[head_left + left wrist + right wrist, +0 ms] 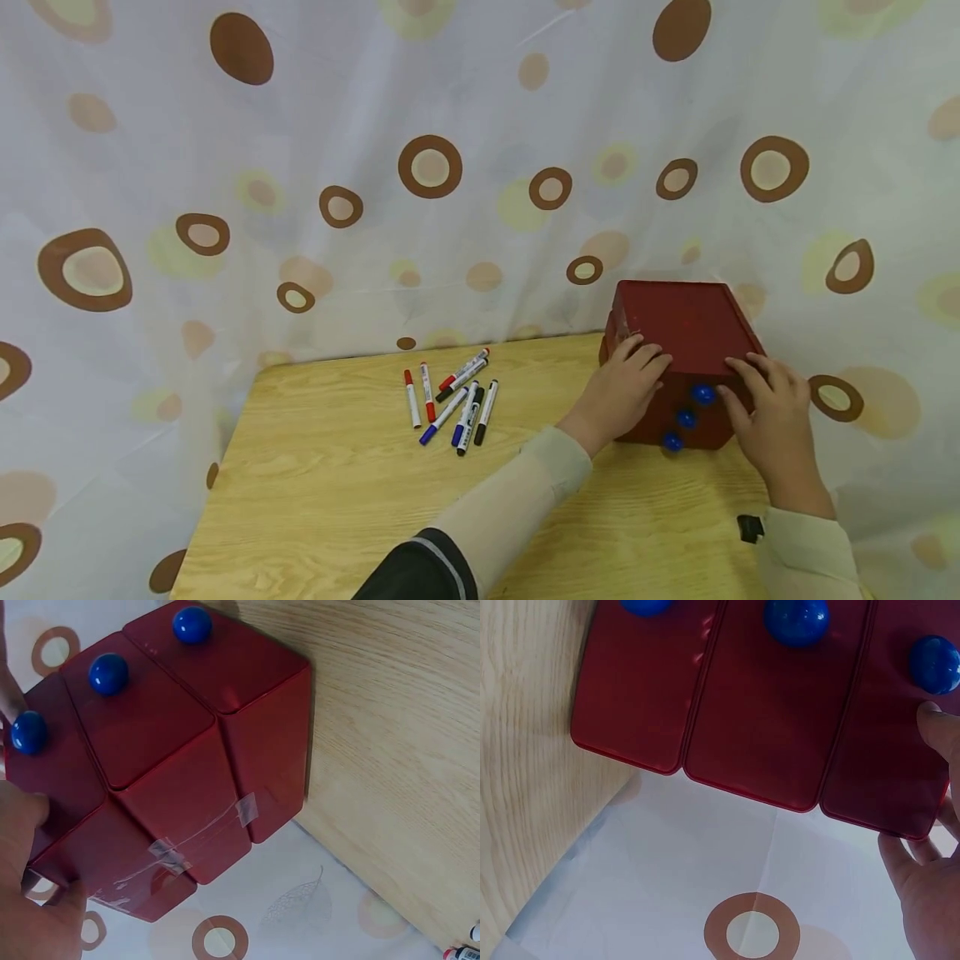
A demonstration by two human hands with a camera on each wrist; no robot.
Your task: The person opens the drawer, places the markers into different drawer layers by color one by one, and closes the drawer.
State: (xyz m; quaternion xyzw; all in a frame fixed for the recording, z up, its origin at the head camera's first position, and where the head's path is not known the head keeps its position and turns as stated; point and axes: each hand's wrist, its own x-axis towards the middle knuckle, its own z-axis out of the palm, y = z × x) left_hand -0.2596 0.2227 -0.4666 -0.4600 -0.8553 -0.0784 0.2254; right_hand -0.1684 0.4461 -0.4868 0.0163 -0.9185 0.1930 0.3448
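A dark red three-tier drawer box [686, 325] stands at the right end of the table, each tier with a round blue knob [109, 673] on its front. Clear tape [171, 856] runs across the tiers on one side. My left hand [622, 392] holds the top tier at its left upper edge. At the opposite upper corner, my right hand [772, 417] grips the same tier, its thumb on the front right beside the top knob [935, 665] and its other fingers over the edge.
Several whiteboard markers [450, 400] with red, blue and black caps lie loose left of the box on the wooden table [337, 500]. A small black object [750, 528] is by the right sleeve. A patterned white curtain [480, 225] hangs directly behind the table.
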